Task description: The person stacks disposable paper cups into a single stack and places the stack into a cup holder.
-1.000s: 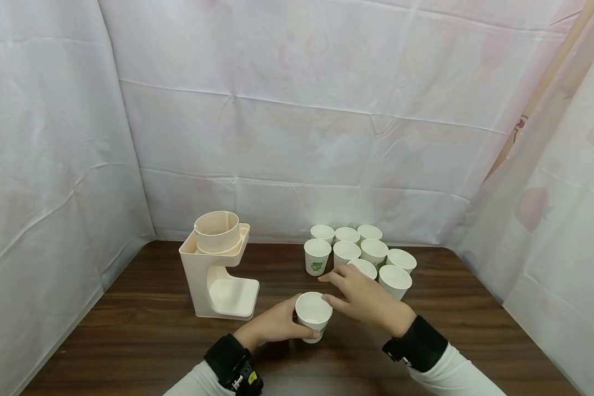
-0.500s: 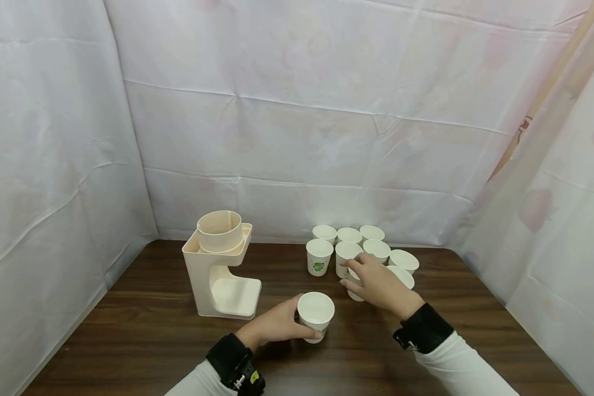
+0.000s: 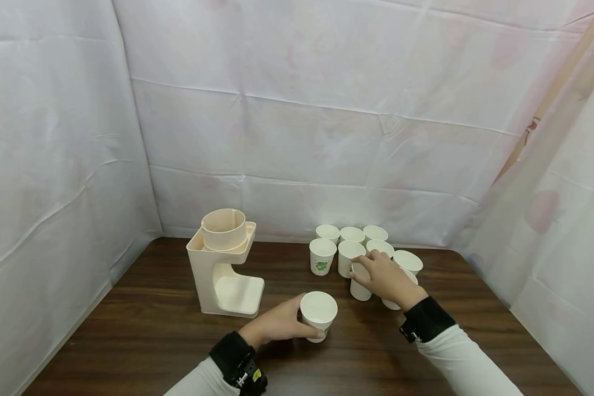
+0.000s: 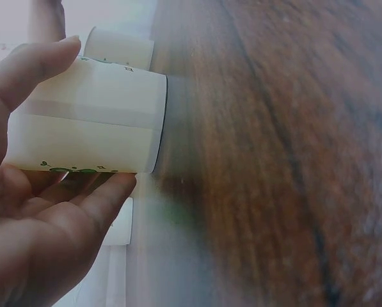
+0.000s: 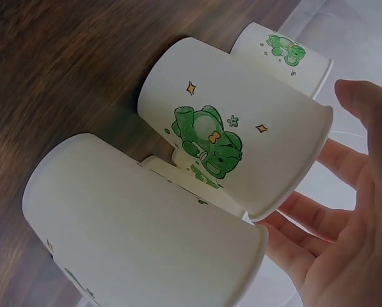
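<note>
My left hand (image 3: 277, 323) grips a white paper cup (image 3: 319, 309) from its left side, low over the table. In the left wrist view, thumb and fingers lie round that cup (image 4: 91, 118), which has small green prints. My right hand (image 3: 390, 279) is at the rim of another paper cup (image 3: 360, 290), at the near left of the cup group. The right wrist view has the thumb slightly apart from the rim of a cup with a green bear (image 5: 210, 128). The other fingers there reach behind the rims.
Several more white paper cups (image 3: 323, 256) stand upright in rows at the back right. A cream stand (image 3: 205, 280) with a round open cylinder (image 3: 224, 237) on top is at the left of the dark wood table (image 3: 143, 330). White cloth (image 3: 297, 137) hangs behind.
My right hand has left the rim of the cup in my left hand and moved right to a cup in the group. The left hand keeps its grip.
</note>
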`<control>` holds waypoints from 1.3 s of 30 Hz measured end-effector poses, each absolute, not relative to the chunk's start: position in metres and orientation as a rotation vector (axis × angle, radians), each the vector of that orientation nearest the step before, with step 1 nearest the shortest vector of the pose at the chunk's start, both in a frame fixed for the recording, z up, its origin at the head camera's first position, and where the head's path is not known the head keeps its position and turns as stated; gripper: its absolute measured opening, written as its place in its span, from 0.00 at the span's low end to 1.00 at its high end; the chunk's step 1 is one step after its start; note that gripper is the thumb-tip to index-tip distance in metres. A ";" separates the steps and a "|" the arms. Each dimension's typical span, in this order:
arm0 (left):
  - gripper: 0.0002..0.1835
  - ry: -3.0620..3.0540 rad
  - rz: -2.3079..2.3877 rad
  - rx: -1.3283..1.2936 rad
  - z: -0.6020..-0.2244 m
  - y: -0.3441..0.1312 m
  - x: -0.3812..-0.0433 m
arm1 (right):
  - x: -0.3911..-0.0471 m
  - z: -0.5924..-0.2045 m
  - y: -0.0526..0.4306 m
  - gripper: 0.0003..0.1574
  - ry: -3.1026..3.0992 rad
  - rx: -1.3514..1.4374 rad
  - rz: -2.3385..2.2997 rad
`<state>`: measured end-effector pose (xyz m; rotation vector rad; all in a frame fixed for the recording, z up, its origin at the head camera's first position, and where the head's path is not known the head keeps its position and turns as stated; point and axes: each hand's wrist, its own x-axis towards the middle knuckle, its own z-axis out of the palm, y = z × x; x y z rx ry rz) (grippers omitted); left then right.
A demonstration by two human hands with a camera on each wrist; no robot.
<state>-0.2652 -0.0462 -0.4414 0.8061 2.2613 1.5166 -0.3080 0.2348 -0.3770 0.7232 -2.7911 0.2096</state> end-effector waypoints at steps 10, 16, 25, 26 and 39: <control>0.39 2.251 1.524 0.800 -0.441 -0.045 -0.266 | -0.311 -0.374 0.238 0.20 -2.771 0.774 0.238; 0.38 2.243 1.528 0.799 -0.440 -0.044 -0.267 | -0.312 -0.368 0.240 0.21 -2.787 0.818 0.244; 0.39 2.246 1.523 0.782 -0.441 -0.044 -0.266 | -0.315 -0.363 0.242 0.24 -2.875 0.885 0.314; 0.39 2.246 1.524 0.782 -0.441 -0.044 -0.266 | -0.315 -0.362 0.242 0.25 -2.894 0.887 0.320; 0.38 2.239 1.531 0.777 -0.440 -0.044 -0.265 | -0.314 -0.357 0.242 0.27 -3.006 0.886 0.350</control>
